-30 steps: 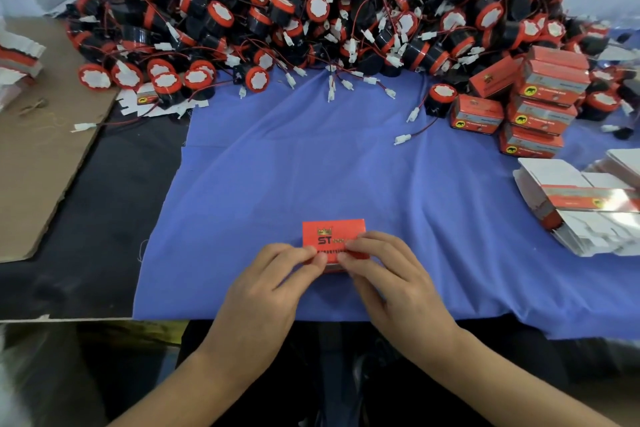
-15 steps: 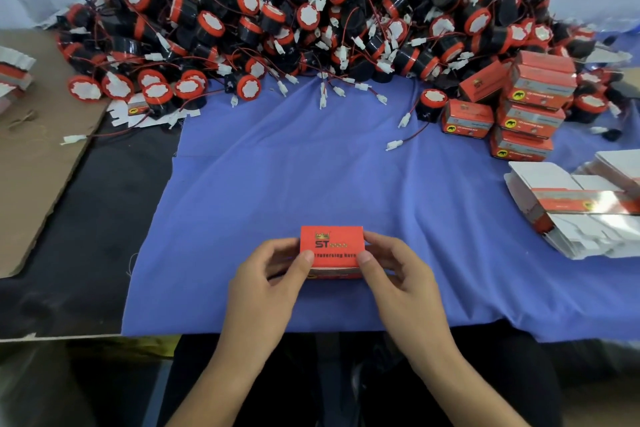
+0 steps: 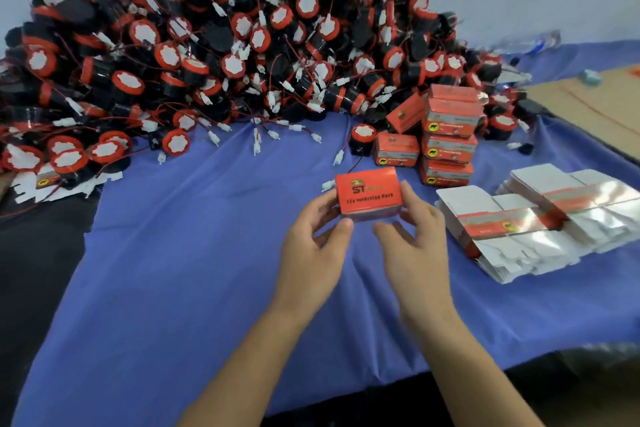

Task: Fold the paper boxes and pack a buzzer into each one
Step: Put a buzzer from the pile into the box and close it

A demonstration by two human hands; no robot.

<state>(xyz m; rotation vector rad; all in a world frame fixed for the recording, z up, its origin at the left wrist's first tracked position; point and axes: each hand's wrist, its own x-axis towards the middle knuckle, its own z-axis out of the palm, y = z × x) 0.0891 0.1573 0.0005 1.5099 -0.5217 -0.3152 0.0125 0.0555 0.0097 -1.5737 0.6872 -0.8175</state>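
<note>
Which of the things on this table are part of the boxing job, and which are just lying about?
For the job:
red box, held by left hand and right hand
buzzer heap
stack of packed boxes
flat box blanks

Lying about:
cardboard sheet
clear plastic wrapper

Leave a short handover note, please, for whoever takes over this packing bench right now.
Hands: left hand and right hand each grip one end of a red box, held above the blue cloth.
Done: several closed boxes are stacked at the right. The held box looks closed; its contents cannot be seen.
Left: probably add it to the stack, then fold the flat boxes and fill them from the buzzer pile.
</note>
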